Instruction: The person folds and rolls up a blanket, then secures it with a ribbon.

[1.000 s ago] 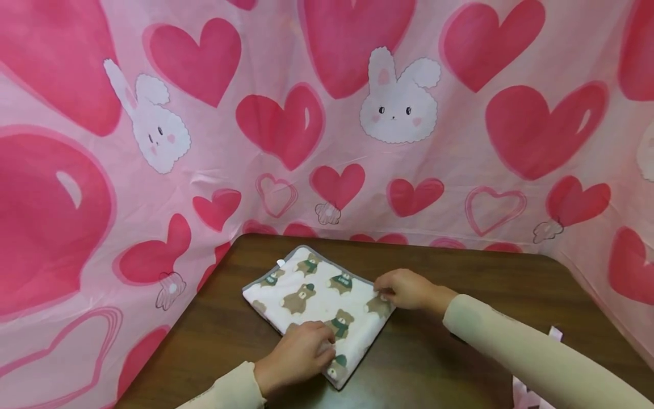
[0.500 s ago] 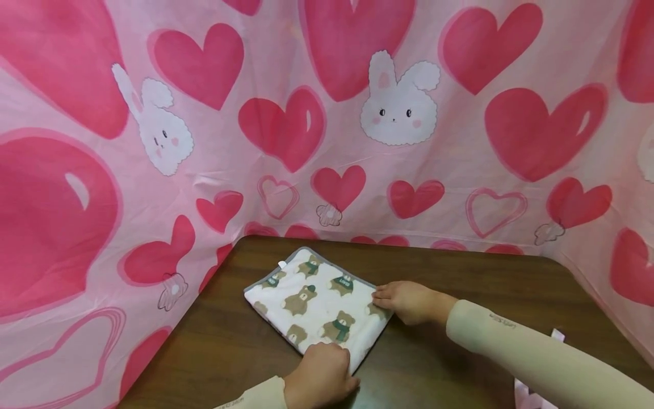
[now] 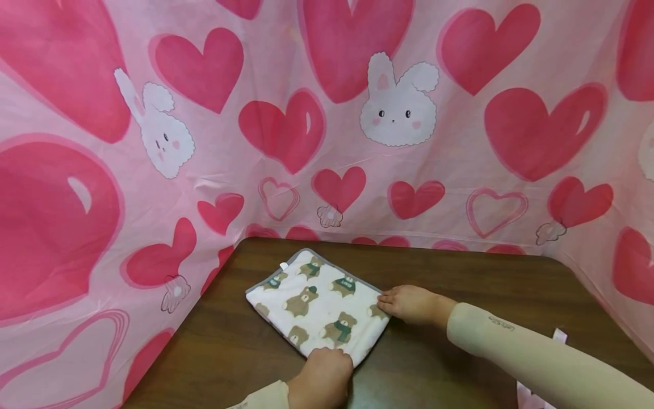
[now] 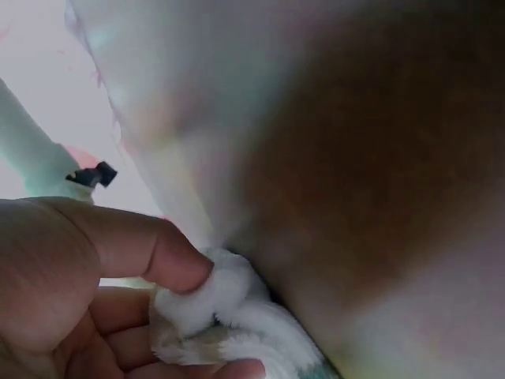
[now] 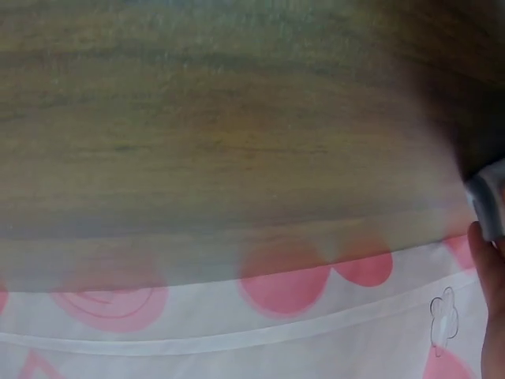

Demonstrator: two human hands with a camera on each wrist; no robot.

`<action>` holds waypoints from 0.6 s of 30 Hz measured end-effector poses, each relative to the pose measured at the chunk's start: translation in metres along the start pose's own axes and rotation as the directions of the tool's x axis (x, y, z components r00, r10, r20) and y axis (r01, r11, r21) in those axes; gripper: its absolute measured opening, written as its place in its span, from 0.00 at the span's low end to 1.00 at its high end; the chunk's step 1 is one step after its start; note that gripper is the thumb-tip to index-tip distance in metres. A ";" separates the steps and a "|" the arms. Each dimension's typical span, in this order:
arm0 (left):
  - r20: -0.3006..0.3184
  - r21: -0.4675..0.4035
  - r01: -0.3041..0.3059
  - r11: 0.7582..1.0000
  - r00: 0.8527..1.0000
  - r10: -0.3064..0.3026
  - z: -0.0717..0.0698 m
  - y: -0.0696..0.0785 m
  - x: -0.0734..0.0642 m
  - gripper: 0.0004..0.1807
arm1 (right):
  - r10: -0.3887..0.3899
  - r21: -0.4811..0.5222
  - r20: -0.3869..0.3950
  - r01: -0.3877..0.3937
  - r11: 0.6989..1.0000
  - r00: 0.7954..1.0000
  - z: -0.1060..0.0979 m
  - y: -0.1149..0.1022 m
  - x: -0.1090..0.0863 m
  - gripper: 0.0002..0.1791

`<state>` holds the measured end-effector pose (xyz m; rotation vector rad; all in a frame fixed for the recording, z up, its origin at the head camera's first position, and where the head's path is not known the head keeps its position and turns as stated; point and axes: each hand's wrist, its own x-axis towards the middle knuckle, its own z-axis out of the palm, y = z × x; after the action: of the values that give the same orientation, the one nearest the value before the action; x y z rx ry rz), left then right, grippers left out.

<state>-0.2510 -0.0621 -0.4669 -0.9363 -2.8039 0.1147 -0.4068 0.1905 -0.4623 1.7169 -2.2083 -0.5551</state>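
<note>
A folded white fleece towel (image 3: pixel 319 304) with brown bears and grey trim lies on the brown table (image 3: pixel 214 341). At its near corner my left hand (image 3: pixel 324 375) grips the cloth. In the left wrist view, the thumb presses from one side and the fingers lie on the other, with bunched white towel (image 4: pixel 237 316) between them. My right hand (image 3: pixel 414 305) rests on the towel's right corner, fingers extended over its edge; the thumb is hidden. Only part of a right-hand finger (image 5: pixel 493 300) shows in the right wrist view, against the grey trim (image 5: pixel 491 201).
A pink ribbon-like item (image 3: pixel 528 395) lies at the lower right, partly behind the right sleeve (image 3: pixel 536 355). Pink cloth walls (image 3: pixel 403 165) with hearts and rabbits stand behind the table and at both sides. A small white tag (image 3: pixel 284 265) sticks out from the towel's far-left edge.
My left hand has moved right and down to the towel's near corner and now grips it. My right hand has shifted slightly down, its fingers straightening over the right corner.
</note>
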 end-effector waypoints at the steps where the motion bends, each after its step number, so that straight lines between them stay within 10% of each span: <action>1: 0.003 -0.002 0.004 1.000 1.000 -0.004 0.000 -0.001 0.000 0.11 | 0.003 -0.011 -0.005 -0.003 1.000 1.000 0.000 -0.001 0.000 0.17; 18: -0.003 -0.243 -0.034 0.969 0.999 0.034 -0.007 -0.037 0.000 0.08 | 0.141 0.069 0.094 -0.148 0.987 0.985 -0.031 -0.024 -0.011 0.10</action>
<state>-0.2709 -0.0916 -0.4552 -1.0345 -2.8484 -0.2296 -0.3694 0.1923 -0.4465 1.5790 -2.4224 -0.5283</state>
